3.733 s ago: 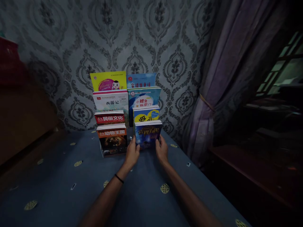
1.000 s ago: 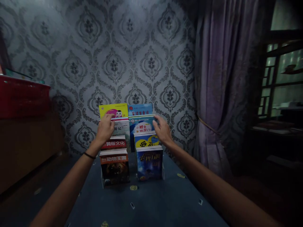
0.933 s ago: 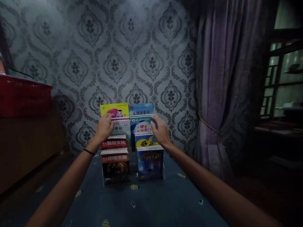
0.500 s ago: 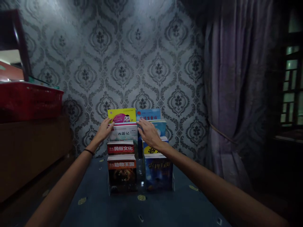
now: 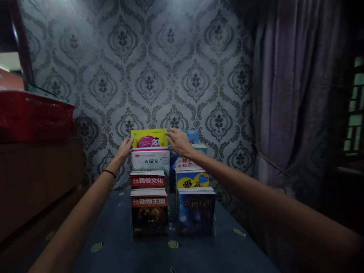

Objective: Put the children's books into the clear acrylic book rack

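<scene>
A yellow book [image 5: 149, 133] with a purple shape and a cartoon face stands in the back left row. At its left edge my left hand [image 5: 124, 148], a dark band on the wrist, has its fingertips against the cover's side. My right hand [image 5: 179, 142] reaches across a blue book [image 5: 192, 137] and pinches at the yellow book's right edge. In front stand a white book [image 5: 150, 161], red-titled books [image 5: 148, 181] and lion-cover books [image 5: 149, 212]. The right row holds a carp-titled book [image 5: 187, 162], a yellow-and-blue book [image 5: 192, 180] and dark blue books [image 5: 196, 214].
A clear stepped rack [image 5: 215, 224] holds both rows on the dark blue tablecloth [image 5: 136, 256]. A red basket [image 5: 36, 117] sits on a brown box-like surface [image 5: 40, 182] at left. Patterned wallpaper [image 5: 196, 87] rises behind; a purple curtain [image 5: 290, 94] hangs at right.
My right hand has moved up and off the right row's books to the yellow book's right edge. My left hand has shifted slightly to the yellow book's left edge. The view has moved a little.
</scene>
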`<state>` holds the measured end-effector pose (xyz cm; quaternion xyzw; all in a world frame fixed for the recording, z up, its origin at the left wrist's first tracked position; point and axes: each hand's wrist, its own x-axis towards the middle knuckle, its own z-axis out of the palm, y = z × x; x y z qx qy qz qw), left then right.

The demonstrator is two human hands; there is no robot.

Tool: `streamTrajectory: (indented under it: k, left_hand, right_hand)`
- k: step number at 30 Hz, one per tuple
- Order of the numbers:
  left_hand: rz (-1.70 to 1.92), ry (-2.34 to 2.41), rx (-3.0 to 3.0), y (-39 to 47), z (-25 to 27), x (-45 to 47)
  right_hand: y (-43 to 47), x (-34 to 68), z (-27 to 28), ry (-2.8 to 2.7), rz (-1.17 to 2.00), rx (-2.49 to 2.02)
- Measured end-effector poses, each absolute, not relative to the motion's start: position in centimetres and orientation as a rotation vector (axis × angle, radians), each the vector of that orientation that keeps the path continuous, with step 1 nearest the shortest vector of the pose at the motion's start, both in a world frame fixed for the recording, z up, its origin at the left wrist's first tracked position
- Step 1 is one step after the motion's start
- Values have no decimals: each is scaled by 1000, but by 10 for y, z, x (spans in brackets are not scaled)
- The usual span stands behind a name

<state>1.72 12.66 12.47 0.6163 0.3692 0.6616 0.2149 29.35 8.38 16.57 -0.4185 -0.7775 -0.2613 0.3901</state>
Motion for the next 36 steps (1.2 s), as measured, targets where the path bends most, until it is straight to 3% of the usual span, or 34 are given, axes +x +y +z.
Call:
streamTrajectory:
  k: [8, 18, 36]
  left_hand:
    - [1996, 1052, 1805, 95, 99, 6]
    - [1726, 848, 2006, 89, 81, 10]
    - [1765, 989, 1824, 55, 75, -1]
  right_hand:
    - [75, 291, 136, -2185, -793, -908]
    - [74, 284, 137, -2209, -849, -928]
    - [38, 280, 121, -2049, -554, -860]
